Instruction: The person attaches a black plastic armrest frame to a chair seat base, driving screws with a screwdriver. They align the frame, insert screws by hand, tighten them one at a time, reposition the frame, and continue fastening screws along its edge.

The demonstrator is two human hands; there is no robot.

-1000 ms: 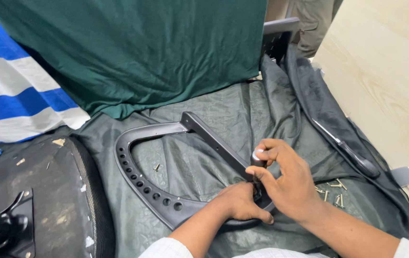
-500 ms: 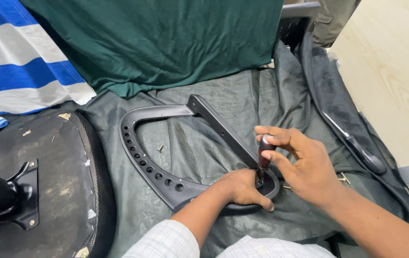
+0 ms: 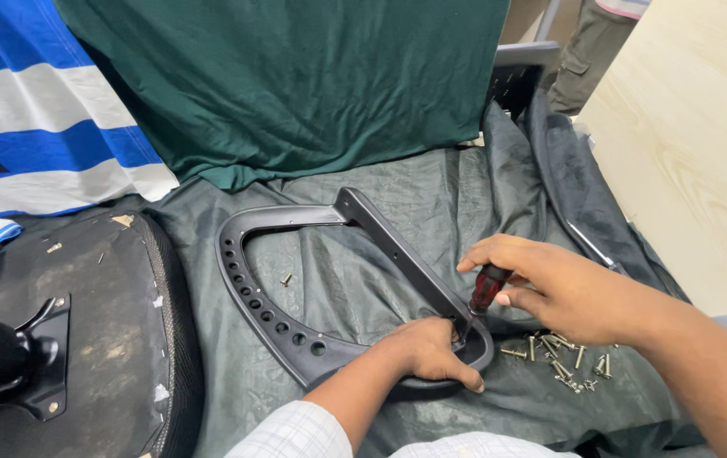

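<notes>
While the left hand (image 3: 427,352) pressed down on the lower curve of the black plastic chair armrest frame (image 3: 296,280), its fingers were curled over the rim near the bottom centre of the frame, closed on that rim. The right hand (image 3: 563,288), at centre right, was wrapped shut around the dark red handle of a screwdriver (image 3: 484,293), which stood tilted with its tip down at the frame's lower right corner, just beside the left hand's fingers. That armrest frame lay flat in the middle of the picture on a dark green-grey cloth (image 3: 431,195), a row of round holes running along its left curve. 1 loose screw (image 3: 285,279) lay on the cloth inside the loop. A small heap of screws (image 3: 563,356) lay just right of the frame, beneath the right wrist. At lower left sat an upturned black chair seat (image 3: 109,339). A dark green sheet (image 3: 296,76) hung across the top, with a blue-and-white striped fabric (image 3: 33,127) at upper left.
</notes>
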